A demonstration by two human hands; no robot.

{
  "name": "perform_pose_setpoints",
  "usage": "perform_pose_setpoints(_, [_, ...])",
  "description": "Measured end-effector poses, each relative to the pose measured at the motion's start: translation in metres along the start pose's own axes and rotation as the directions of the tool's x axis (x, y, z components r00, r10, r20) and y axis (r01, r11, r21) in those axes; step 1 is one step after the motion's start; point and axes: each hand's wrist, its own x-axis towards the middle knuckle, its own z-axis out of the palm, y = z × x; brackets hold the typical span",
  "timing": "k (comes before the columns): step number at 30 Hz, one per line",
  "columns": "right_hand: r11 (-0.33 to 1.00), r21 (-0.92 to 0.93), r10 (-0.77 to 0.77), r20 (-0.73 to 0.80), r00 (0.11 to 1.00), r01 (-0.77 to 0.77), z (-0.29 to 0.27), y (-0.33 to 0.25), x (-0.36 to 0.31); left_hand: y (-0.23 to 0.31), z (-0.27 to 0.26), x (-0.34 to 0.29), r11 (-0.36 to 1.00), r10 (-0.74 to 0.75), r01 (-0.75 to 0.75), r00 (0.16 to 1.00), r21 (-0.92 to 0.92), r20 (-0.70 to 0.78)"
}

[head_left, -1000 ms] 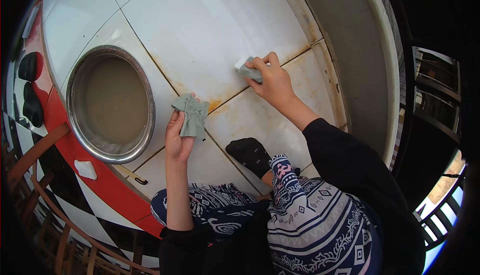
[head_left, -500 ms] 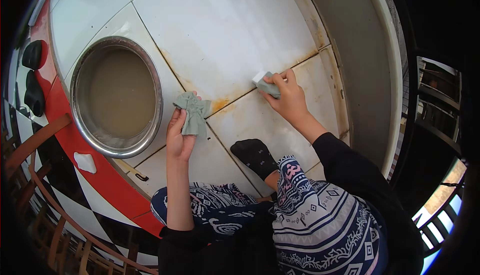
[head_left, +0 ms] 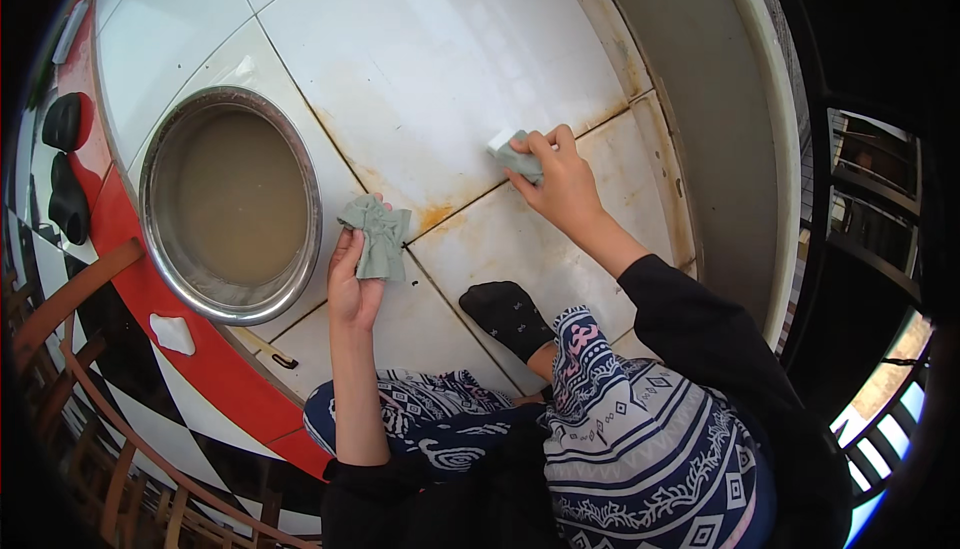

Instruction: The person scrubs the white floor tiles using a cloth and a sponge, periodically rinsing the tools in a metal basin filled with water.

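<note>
My left hand point(head_left: 352, 284) grips a crumpled grey-green cloth point(head_left: 380, 237) above the tiles, just right of the metal basin point(head_left: 313, 217). The basin holds murky brownish water point(head_left: 240, 204). Farther right, my right hand point(head_left: 562, 185) is closed on a small sponge-like block point(head_left: 516, 157), white on one face and grey-green on the rest, against the white floor tile point(head_left: 420, 69) near a grout line. I cannot tell whether the grey-green part is a cloth wrapped round it. Rusty orange stains point(head_left: 434, 215) mark the tile corner between my hands.
A knife-like tool point(head_left: 272, 351) with a pale handle lies below the basin. On the red border point(head_left: 190, 379) sits a white lump point(head_left: 172, 334), with black shoes point(head_left: 66, 194) farther up. A grey step wall point(head_left: 700, 99) bounds the right. My socked foot point(head_left: 506, 319) rests on the tiles.
My right hand and the block have slid slightly left and up across the tile. The left hand with the cloth has shifted a little left and down.
</note>
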Motion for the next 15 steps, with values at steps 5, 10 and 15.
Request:
perform_pose_setpoints(5, [1.0, -0.025, -0.018, 0.017, 1.0, 0.018, -0.007, -0.002, 0.003, -0.004, 0.01, 0.006, 0.999, -0.036, 0.036, 0.999, 0.002, 0.008])
perform_pose_setpoints(10, [0.998, -0.015, -0.056, -0.054, 0.997, 0.056, 0.008, -0.02, 0.094, -0.009, 0.013, 0.007, 0.999, -0.051, 0.051, 0.998, 0.013, 0.043])
perform_pose_setpoints(15, [0.999, -0.036, 0.002, -0.006, 1.0, -0.002, 0.006, -0.028, 0.129, -0.012, 0.01, 0.007, 0.999, -0.02, 0.019, 1.0, 0.033, 0.024])
